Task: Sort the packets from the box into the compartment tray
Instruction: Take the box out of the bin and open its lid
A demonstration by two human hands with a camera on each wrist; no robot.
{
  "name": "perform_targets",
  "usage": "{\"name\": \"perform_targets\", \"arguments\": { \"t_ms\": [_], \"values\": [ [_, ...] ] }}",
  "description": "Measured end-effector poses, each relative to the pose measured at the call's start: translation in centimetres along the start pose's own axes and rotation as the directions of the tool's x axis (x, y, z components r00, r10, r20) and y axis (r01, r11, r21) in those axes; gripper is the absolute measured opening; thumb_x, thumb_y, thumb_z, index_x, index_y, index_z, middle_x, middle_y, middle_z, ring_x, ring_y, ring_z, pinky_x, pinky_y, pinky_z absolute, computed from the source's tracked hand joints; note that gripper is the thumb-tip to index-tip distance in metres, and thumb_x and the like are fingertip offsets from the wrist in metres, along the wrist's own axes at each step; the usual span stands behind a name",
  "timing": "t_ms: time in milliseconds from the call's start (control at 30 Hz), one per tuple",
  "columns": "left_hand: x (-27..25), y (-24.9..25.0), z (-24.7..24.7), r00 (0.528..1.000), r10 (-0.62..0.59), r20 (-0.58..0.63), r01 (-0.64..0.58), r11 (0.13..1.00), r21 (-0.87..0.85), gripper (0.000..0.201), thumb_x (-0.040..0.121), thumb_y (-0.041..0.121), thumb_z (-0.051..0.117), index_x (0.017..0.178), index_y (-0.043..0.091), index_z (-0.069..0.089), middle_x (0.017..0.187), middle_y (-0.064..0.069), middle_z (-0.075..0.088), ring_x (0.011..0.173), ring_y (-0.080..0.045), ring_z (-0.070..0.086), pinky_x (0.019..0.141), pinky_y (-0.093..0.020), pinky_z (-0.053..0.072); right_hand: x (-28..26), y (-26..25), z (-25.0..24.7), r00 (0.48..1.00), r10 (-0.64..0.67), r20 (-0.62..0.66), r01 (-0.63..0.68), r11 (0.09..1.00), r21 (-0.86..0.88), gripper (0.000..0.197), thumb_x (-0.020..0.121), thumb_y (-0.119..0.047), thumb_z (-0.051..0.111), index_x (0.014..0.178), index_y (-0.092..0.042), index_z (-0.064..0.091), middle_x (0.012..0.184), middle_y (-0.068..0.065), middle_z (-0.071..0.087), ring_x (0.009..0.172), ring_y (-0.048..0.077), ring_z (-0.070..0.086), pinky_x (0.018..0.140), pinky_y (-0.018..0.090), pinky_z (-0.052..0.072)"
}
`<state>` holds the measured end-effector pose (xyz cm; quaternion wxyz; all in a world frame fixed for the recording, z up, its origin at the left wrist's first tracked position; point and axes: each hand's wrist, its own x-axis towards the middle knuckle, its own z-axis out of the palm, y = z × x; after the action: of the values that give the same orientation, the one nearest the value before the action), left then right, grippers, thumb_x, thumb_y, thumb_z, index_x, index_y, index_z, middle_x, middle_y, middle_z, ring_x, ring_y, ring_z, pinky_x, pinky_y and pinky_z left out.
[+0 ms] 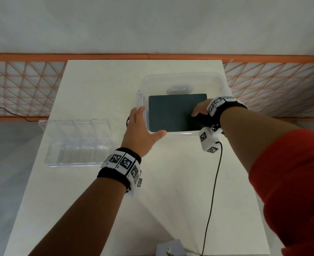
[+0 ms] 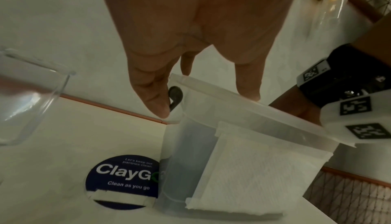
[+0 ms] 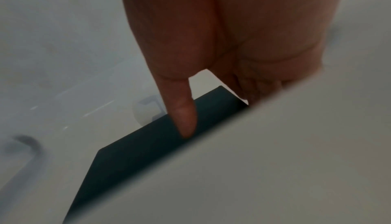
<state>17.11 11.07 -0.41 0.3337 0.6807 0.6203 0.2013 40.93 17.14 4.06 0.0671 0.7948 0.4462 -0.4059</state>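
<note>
Inside the box [image 1: 182, 134], right hand [image 1: 201, 110] pinches a dark packet [image 1: 172, 111]; left hand [image 1: 140, 130], fingers spread, should brace the rim during the lift.

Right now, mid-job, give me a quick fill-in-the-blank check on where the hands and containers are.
The left hand rests on the clear plastic box's near-left ____.
The right hand reaches ____ that box, onto the dark flat rectangular packet.
The clear compartment tray lies to the box's ____.
The round blue sticker reads "Clean as you ____".

Missing: corner; into; left; go
</note>
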Motion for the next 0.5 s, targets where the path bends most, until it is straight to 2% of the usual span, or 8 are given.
{"name": "perform_targets", "arguments": {
  "t_ms": [67,133,167,200,267,300,400,500],
  "values": [
    [0.5,0.0,-0.3,1.0,0.003,0.005,-0.003,1.0,-0.003,0.102,0.076,0.051,0.074,0.151,0.021,0.013,0.158,0.002,0.011,0.144,-0.018,0.021,0.111,-0.031,0.028,-0.2,0.0,-0.1,0.996,0.038,0.079,-0.044,0.996,0.072,0.044,0.093,-0.024,0.063,0.132,-0.008,0.053,0.128,0.016,0.056,0.115,0.036,0.054,0.092,0.036,0.045],
    [0.8,-0.1,-0.5,1.0,0.008,0.007,-0.008,1.0,-0.003,0.101,0.075,0.052,0.074,0.151,0.02,0.015,0.157,0.002,0.013,0.143,-0.017,0.022,0.109,-0.03,0.028,-0.4,0.4,-0.3,0.993,0.059,0.098,-0.071,0.99,0.12,0.027,0.092,-0.026,0.065,0.114,-0.013,0.053,0.094,0.008,0.056,0.083,0.028,0.055,0.071,0.031,0.046],
    [0.9,-0.1,-0.5,1.0,0.011,0.009,-0.011,1.0,0.002,0.101,0.075,0.052,0.074,0.151,0.02,0.015,0.157,0.002,0.013,0.143,-0.018,0.022,0.109,-0.03,0.028,-0.4,0.5,-0.5,0.994,0.066,0.09,-0.079,0.986,0.146,0.024,0.091,-0.026,0.065,0.105,-0.012,0.05,0.083,0.005,0.05,0.076,0.025,0.051,0.066,0.03,0.042],
    [0.9,-0.1,-0.4,1.0,0.012,0.009,-0.012,1.0,0.01,0.101,0.075,0.053,0.073,0.15,0.02,0.015,0.157,0.002,0.013,0.143,-0.018,0.022,0.109,-0.03,0.029,-0.4,0.6,-0.6,0.995,0.062,0.079,-0.075,0.982,0.173,0.025,0.091,-0.025,0.066,0.101,-0.011,0.047,0.079,0.004,0.046,0.078,0.025,0.05,0.067,0.031,0.041],
    [1.0,-0.1,-0.4,1.0,0.009,0.006,-0.009,1.0,0.025,0.1,0.076,0.054,0.072,0.15,0.02,0.015,0.158,0.002,0.013,0.143,-0.018,0.023,0.109,-0.032,0.03,-0.4,0.9,-0.8,0.997,0.048,0.065,-0.061,0.975,0.215,0.031,0.09,-0.025,0.067,0.106,-0.011,0.045,0.087,0.007,0.048,0.092,0.029,0.051,0.075,0.035,0.04],
    [1.0,-0.1,-0.3,1.0,0.006,0.004,-0.006,1.0,0.025,0.1,0.076,0.055,0.072,0.15,0.02,0.015,0.158,0.002,0.013,0.143,-0.018,0.023,0.11,-0.032,0.03,-0.2,1.0,-0.9,0.996,0.059,0.071,-0.074,0.968,0.24,0.035,0.088,-0.026,0.069,0.11,-0.012,0.046,0.095,0.01,0.05,0.096,0.03,0.051,0.072,0.036,0.041],
    [1.0,-0.3,-0.3,1.0,0.012,0.006,-0.012,1.0,0.017,0.1,0.075,0.055,0.072,0.15,0.021,0.015,0.158,0.003,0.012,0.144,-0.018,0.021,0.111,-0.034,0.03,-0.1,1.3,-1.1,0.988,0.104,0.115,-0.13,0.96,0.247,0.047,0.084,-0.03,0.073,0.119,-0.014,0.047,0.113,0.013,0.052,0.094,0.033,0.056,0.059,0.035,0.041],
    [0.7,-0.4,-0.2,1.0,0.017,0.009,-0.017,1.0,0.009,0.1,0.075,0.055,0.072,0.15,0.023,0.015,0.158,0.004,0.011,0.144,-0.018,0.021,0.11,-0.033,0.03,0.1,1.5,-1.2,0.983,0.133,0.127,-0.163,0.948,0.273,0.046,0.082,-0.031,0.072,0.114,-0.01,0.047,0.113,0.017,0.055,0.087,0.035,0.058,0.059,0.034,0.043]
  ]
}}
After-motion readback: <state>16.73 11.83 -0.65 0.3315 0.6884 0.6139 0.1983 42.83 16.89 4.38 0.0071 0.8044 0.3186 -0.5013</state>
